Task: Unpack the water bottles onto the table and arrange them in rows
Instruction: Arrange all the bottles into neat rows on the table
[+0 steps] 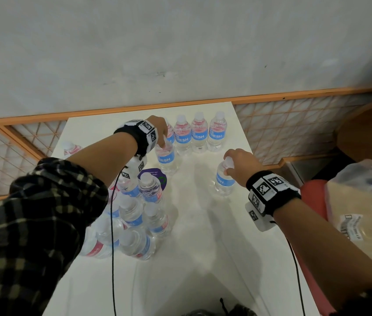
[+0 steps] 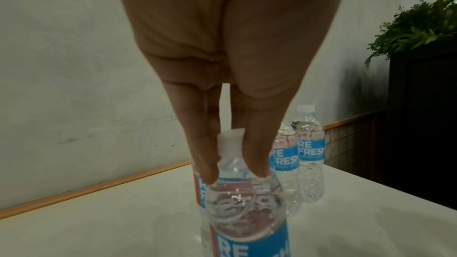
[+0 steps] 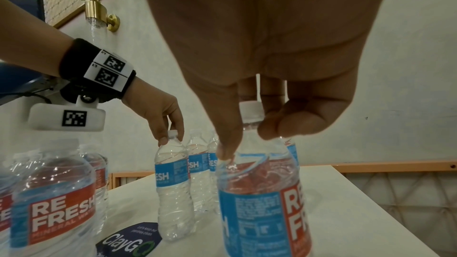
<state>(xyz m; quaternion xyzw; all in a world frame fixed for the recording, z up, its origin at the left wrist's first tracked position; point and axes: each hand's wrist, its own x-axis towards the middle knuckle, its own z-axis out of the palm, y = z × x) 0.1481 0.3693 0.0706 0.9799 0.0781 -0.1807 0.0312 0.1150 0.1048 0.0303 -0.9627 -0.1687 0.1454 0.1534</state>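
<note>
Bottles (image 1: 134,222) still grouped together stand at the table's (image 1: 203,258) near left (white caps up). Further back, the left hand (image 1: 157,128) pinches the neck of one upright bottle (image 1: 166,156) just in front of the far row (image 1: 199,135). To the right, the right hand (image 1: 242,165) grips the cap of another standing bottle (image 1: 223,181).

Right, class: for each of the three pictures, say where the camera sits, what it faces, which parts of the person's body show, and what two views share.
Head: worn high, looking down at the white table; both forearms, left hand, right hand.
Left wrist: looks along the fingers at the left-hand bottle.
Right wrist: looks along the palm at the right-hand bottle; the left hand shows too.
Shared: head and right wrist both show the left-hand bottle.
</note>
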